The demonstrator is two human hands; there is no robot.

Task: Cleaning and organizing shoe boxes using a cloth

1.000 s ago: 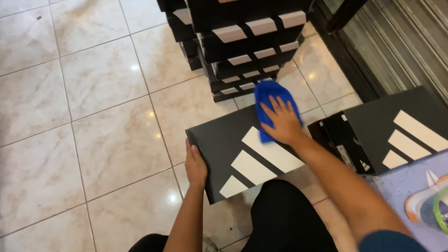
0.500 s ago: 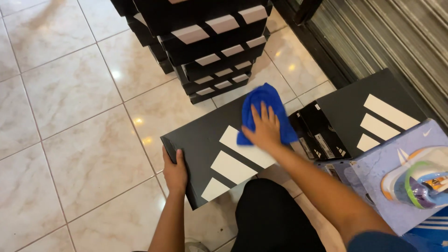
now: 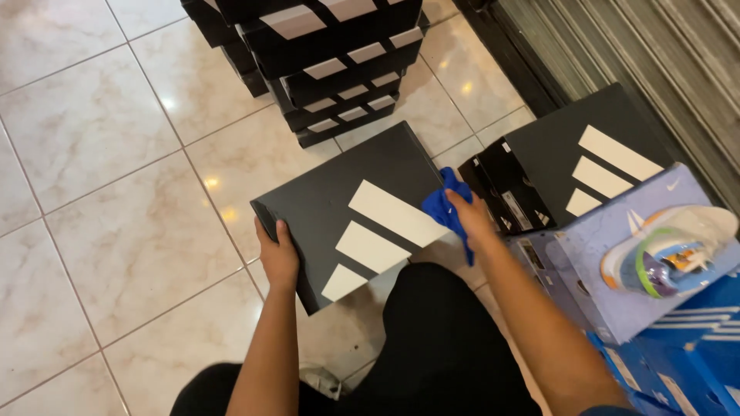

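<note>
The black shoebox (image 3: pixel 351 212) with three white stripes on its lid rests across the person's lap, above the tiled floor (image 3: pixel 100 154), and everything else is placed around this box. The left hand (image 3: pixel 279 258) clasps its near left edge, thumb on the lid and fingers under the side, so this grip is clenched on the box and steadies it. The right hand (image 3: pixel 469 219) is at the right edge of the box and squeezes a blue cloth (image 3: pixel 443 206), which is bunched and touches the lid corner there.

The step in hand seems to be the wiping of the lid, and the cloth is now at the right end of the lid. I judge the next move calls for keeping the box firm with the left hand while the cloth passes over the part of the lid not covered, or along the side walls.

Beyond the box stands a stack of black shoeboxes (image 3: pixel 324 62). To its right lies another black striped box (image 3: pixel 570 162), and near that a pale purple box (image 3: pixel 640 246) with a shoe picture, on blue boxes (image 3: pixel 694 354).
</note>
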